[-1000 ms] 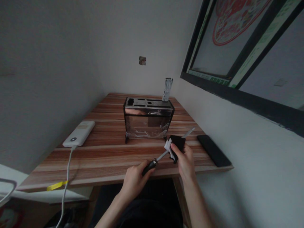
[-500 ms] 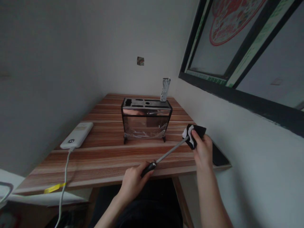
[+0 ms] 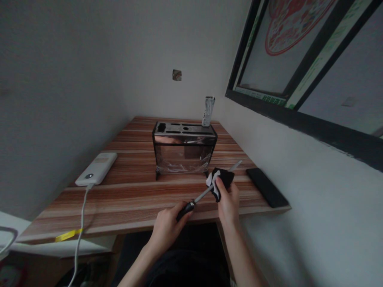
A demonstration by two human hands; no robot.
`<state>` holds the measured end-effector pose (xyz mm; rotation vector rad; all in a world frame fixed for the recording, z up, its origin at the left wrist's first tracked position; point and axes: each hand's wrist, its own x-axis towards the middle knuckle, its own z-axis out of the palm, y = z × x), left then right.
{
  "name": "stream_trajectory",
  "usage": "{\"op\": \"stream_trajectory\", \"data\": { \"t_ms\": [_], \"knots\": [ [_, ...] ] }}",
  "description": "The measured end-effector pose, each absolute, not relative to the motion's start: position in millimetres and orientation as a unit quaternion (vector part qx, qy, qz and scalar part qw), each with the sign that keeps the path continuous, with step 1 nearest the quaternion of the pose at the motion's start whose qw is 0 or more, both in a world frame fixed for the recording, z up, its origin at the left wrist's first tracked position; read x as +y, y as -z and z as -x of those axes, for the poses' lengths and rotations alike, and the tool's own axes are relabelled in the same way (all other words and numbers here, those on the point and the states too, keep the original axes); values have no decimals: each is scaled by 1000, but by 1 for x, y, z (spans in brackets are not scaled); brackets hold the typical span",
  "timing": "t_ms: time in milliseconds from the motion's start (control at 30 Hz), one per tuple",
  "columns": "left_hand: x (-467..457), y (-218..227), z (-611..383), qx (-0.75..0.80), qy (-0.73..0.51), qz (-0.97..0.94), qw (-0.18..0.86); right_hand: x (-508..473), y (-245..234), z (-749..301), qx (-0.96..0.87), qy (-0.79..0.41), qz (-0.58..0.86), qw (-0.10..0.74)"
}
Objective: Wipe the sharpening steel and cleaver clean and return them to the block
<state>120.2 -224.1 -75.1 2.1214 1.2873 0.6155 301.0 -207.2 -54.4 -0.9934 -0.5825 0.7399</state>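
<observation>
My left hand (image 3: pixel 169 223) is closed around the black handle of a sharpening steel (image 3: pixel 203 193), whose grey rod slants up to the right. A black and white cloth (image 3: pixel 224 177) is wrapped around the rod, pinched by my right hand (image 3: pixel 229 199) partway along it. The rod's tip pokes out beyond the cloth. Behind the steel stands a knife block (image 3: pixel 184 153) with dark edges, a slotted top and clear wrap round its lower part. An upright silvery handle (image 3: pixel 208 111) sticks up from its right end.
On the wood-grain table (image 3: pixel 128 199), a white power bank (image 3: pixel 97 169) with a cable (image 3: pixel 81 223) lies at the left. A black phone (image 3: pixel 267 187) rests by the right wall. Yellow tape (image 3: pixel 68 235) marks the front edge. A dark-framed window (image 3: pixel 299 79) is at the upper right.
My right hand has slid the cloth down the rod toward the handle, uncovering the tip and the phone behind. My left hand has barely moved.
</observation>
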Motion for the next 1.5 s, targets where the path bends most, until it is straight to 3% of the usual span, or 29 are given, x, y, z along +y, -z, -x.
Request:
{"op": "stream_trajectory", "data": {
  "t_ms": [233, 500, 967, 1500],
  "knots": [
    [-223, 79, -121, 486, -236, -792, 286, -228, 73, -274, -373, -382, 510, 675],
    [-224, 78, -120, 488, -233, -794, 278, -231, 78, -266, -395, -378, 534, 644],
    [-224, 76, -122, 484, -229, -793, 290, -220, 67, -291, -378, -378, 509, 675],
    [-224, 76, -122, 495, -198, -803, 267, -191, 24, -360, -342, -267, 470, 768]
  ]
}}
